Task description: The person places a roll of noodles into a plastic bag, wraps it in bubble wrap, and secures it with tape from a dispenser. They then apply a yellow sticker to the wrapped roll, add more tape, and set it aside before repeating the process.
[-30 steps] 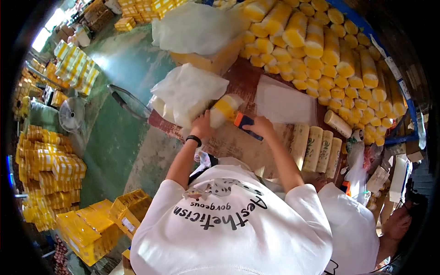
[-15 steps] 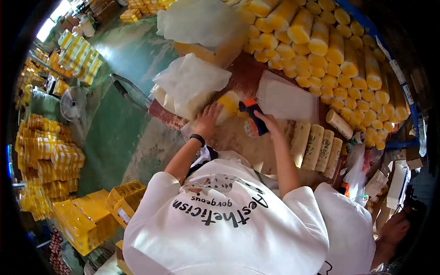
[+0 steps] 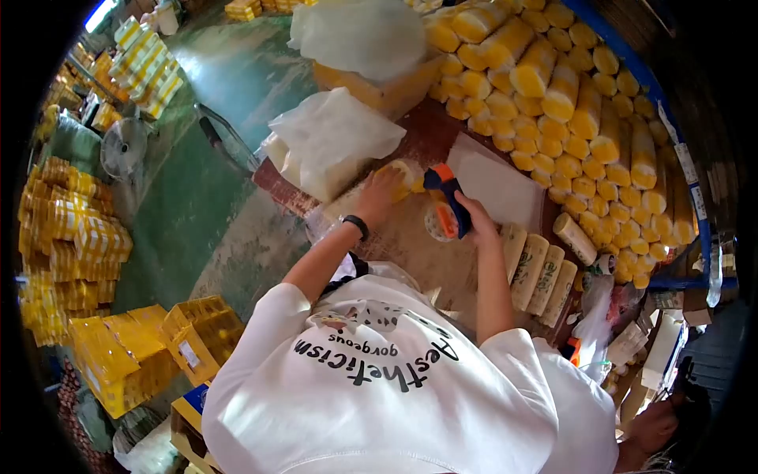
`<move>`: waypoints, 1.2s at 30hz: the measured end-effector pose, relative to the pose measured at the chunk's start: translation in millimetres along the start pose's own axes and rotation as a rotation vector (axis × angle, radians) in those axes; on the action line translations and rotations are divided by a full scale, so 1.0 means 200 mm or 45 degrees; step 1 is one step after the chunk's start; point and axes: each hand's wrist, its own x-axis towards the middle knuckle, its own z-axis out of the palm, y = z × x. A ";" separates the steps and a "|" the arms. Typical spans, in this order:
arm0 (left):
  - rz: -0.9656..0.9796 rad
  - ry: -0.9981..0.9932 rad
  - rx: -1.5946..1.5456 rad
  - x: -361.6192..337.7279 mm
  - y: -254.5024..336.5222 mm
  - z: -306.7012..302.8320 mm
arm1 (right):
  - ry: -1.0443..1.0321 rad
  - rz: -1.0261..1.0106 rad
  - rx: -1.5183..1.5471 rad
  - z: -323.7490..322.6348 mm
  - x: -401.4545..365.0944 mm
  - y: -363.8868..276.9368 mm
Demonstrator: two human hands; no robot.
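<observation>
Left hand, fingers closed on a yellow roll near the left edge of the surface. Right hand grips a tape dispenser just beside the roll. Stacked rolls crowd the far side.

Both arms stretch forward, left hand spread flat, right hand with fingers clenched.

Piled yellow rolls, floor fan (green floor), yellow cartons

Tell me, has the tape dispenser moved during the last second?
Yes. The tape dispenser in the right hand has turned upright and shifted toward the white sheet.
</observation>
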 end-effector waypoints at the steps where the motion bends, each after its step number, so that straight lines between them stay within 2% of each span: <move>1: -0.099 -0.094 0.062 0.03 0.04 -0.03 | 0.041 -0.009 0.036 0.02 -0.02 -0.01; 3: -0.291 -0.275 0.185 0.09 0.11 -0.08 | 0.066 -0.033 0.087 0.02 -0.05 -0.01; 6: -0.375 -0.355 0.280 0.13 0.07 0.00 | 0.033 -0.075 0.116 0.01 -0.10 -0.02; 9: -0.148 -0.049 0.166 0.09 -0.04 0.07 | 0.063 -0.078 0.138 0.00 -0.13 -0.01; 12: -0.028 -0.067 0.000 0.07 -0.20 0.14 | 0.110 -0.019 0.241 -0.01 -0.12 0.06; 14: -0.361 -0.262 -0.461 0.10 -0.27 0.04 | 0.095 -0.008 0.324 -0.02 -0.12 0.11; 16: -0.575 -0.419 -0.653 0.12 -0.25 -0.10 | 0.094 0.039 0.328 -0.01 -0.11 0.14; 17: -0.620 -0.484 -0.618 0.13 -0.21 -0.18 | 0.096 0.061 0.326 -0.01 -0.11 0.16; 19: -0.549 -0.382 -0.326 0.12 -0.15 -0.17 | 0.118 0.088 0.379 -0.01 -0.11 0.21; 21: -0.311 -0.051 0.187 0.06 -0.04 -0.07 | 0.113 0.095 0.431 -0.01 -0.11 0.23; 24: -0.397 -0.144 0.284 0.09 0.04 -0.01 | 0.034 0.061 0.461 -0.01 -0.13 0.26; 27: -0.316 0.027 0.276 0.08 -0.07 0.05 | -0.115 0.002 0.434 -0.06 -0.16 0.31; 30: -0.670 -0.234 -0.261 0.16 -0.17 -0.10 | -0.212 -0.066 0.523 -0.06 -0.19 0.38; 33: -0.225 0.217 -0.252 0.12 -0.21 -0.08 | -0.249 -0.218 0.555 -0.06 -0.15 0.46; 35: -0.416 -0.088 -0.944 0.08 -0.02 -0.23 | -0.348 -0.233 0.514 -0.05 -0.18 0.44; 36: -0.511 -0.249 -1.292 0.06 0.11 -0.33 | -0.307 -0.259 0.361 -0.03 -0.19 0.41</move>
